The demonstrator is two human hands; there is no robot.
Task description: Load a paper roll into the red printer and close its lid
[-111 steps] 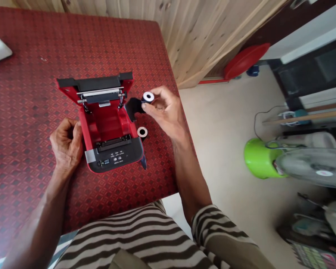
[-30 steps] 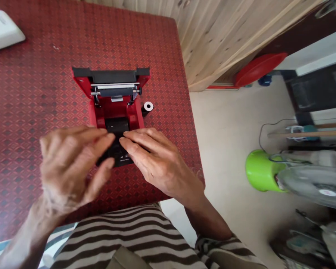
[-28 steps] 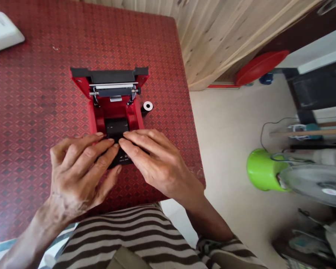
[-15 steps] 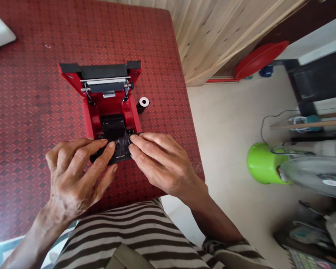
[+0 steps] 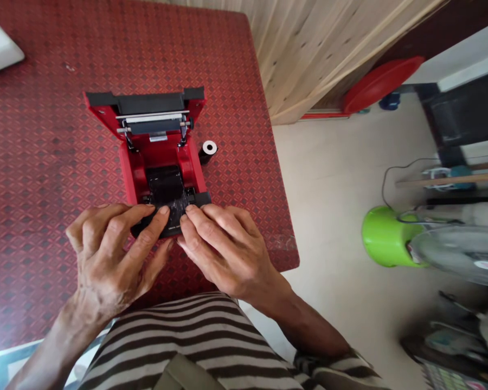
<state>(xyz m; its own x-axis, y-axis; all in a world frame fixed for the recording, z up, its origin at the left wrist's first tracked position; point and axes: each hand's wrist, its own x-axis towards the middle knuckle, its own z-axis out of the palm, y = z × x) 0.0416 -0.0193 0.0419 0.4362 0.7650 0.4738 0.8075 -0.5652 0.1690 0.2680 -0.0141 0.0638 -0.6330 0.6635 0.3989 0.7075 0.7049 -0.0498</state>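
Note:
A red and black label printer (image 5: 129, 173) stands on the table with its lid (image 5: 150, 102) raised. Shiny black ribbon film (image 5: 165, 183) runs from inside it over the black front panel. My left hand (image 5: 114, 252) has its fingers spread, fingertips resting on the film and the panel's left part, thumb low by the front edge. At the film's right side my right hand (image 5: 230, 249) holds its fingers close together, tips on the film and thumb under the front edge. Just right of the printer stands a small black roll (image 5: 207, 152) with a white core.
The patterned red table (image 5: 44, 162) ends on the right above a pale floor. Part of a white device (image 5: 0, 49) shows at the upper left. A wooden panel (image 5: 305, 49), a green bucket (image 5: 384, 238) and a fan (image 5: 463, 252) are to the right.
My right hand has slid left and slightly toward me along the front panel, baring its right corner. My left hand has stayed nearly in place.

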